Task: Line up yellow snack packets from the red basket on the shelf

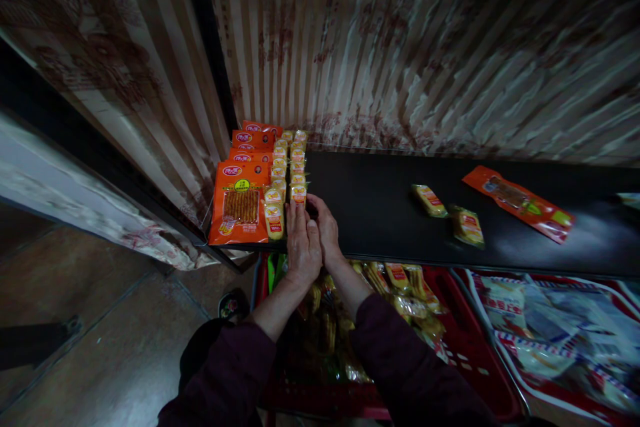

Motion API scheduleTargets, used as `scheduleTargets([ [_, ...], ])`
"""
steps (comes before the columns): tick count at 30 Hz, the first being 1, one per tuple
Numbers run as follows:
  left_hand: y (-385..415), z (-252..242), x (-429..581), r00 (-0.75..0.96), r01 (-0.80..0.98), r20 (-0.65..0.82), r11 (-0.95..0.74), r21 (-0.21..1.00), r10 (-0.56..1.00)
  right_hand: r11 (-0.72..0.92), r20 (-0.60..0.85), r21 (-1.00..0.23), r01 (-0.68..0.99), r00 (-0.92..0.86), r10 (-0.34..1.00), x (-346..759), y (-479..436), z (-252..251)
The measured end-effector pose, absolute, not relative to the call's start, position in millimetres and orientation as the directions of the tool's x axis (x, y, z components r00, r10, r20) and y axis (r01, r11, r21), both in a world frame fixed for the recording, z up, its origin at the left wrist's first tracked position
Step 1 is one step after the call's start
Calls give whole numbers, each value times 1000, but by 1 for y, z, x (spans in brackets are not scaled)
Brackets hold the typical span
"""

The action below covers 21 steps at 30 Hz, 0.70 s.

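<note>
My left hand (303, 247) and my right hand (326, 230) are close together at the shelf's front edge. They close around the lower front of a small yellow-wrapped snack packet (299, 193) with a red and white label. The left fingers lie together against its front, and the right fingers curve in from its right side; the fingertips are partly hidden. This packet heads a row of like packets. A second row, with its front packet (275, 220) standing upright, runs just left of it. Further left stands a row of orange snack bags (241, 203).
On the black shelf (365, 207), two loose yellow packets (429, 201) and a long orange pouch (520, 203) lie to the right. Below, a red basket (480, 353) holds many packets; another basket with white-blue bags (560, 327) sits beside it. A patterned curtain (400, 47) hangs behind.
</note>
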<state>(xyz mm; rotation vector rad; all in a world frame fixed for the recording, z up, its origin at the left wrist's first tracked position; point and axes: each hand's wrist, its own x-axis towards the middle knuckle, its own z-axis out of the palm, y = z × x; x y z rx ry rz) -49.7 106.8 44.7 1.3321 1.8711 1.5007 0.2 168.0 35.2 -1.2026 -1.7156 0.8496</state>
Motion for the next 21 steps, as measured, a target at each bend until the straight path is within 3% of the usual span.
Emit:
scheduleTargets([
  [21,105,48,-53,-458,410,221,-16,912,861,287,230,-884,368,-191,954,2,171,34],
])
